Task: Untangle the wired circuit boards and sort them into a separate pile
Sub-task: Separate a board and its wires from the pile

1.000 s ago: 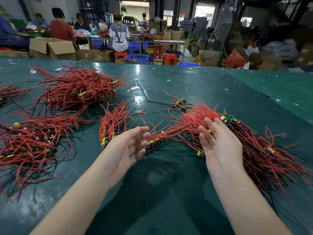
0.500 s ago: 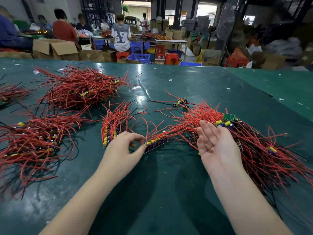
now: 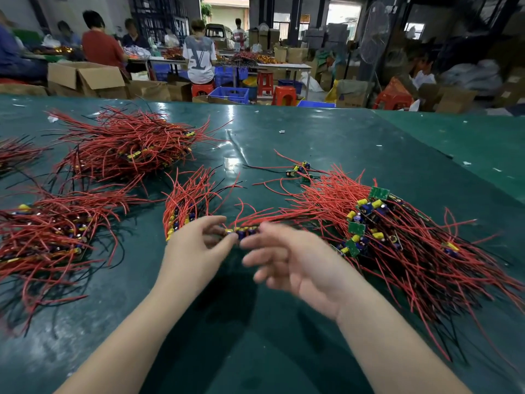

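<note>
Tabletop (image 3: 326, 143): dark green, glossy.
Right pile (image 3: 412, 237): tangled red-wired circuit boards.
Middle bundle (image 3: 187, 203): small, fanned.
Left piles (image 3: 125, 149), (image 3: 48, 234): larger heaps.
Loose board (image 3: 298, 169): lying apart, farther back.
Scraps (image 3: 281, 131): tiny white bits.

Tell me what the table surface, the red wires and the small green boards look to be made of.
Table surface: smooth, glossy dark green covering, perhaps painted or vinyl; it mirrors the ceiling lights.
Red wires: thin flexible leads in plastic-looking insulation; they curve and spring loosely.
Green boards: rigid flat circuit board, likely fibreglass laminate, carrying yellow and blue components.
</note>
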The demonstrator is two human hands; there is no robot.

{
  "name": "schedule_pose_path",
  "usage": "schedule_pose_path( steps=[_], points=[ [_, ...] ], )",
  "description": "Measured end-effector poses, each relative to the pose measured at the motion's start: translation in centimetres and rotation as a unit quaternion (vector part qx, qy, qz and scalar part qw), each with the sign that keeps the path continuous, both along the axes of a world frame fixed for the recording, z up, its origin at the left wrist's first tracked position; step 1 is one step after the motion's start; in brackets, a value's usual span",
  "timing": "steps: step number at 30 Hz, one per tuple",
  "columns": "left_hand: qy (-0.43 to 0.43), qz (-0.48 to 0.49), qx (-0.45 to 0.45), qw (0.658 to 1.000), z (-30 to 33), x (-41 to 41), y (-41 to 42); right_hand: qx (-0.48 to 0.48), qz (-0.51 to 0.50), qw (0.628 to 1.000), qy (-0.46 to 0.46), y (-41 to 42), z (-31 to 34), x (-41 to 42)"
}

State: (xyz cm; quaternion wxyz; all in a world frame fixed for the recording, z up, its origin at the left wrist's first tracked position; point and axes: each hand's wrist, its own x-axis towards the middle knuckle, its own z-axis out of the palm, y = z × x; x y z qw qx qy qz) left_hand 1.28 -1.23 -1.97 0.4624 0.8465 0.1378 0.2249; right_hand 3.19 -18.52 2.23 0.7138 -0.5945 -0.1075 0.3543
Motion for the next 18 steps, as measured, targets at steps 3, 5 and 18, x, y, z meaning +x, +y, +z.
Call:
schedule_pose_path(
  steps=[3, 5, 18],
  points=[
    [-0.038, 0.021, -0.122, 0.992, 0.6, -0.2, 0.6, -0.054, 0.104, 0.993, -0.016, 0.6, -0.7, -0.7],
    [-0.064, 0.009, -0.17, 0.983, 1.2, -0.5, 0.7, -0.049, 0.069, 0.996, 0.014, 1.0, -1.0, -0.7],
    [-0.144, -0.096, -0.312, 0.934, 2.5, -1.4, -0.2, 0.222, -0.217, 0.948, 0.072, 1.4, -1.9, 0.9]
  ],
)
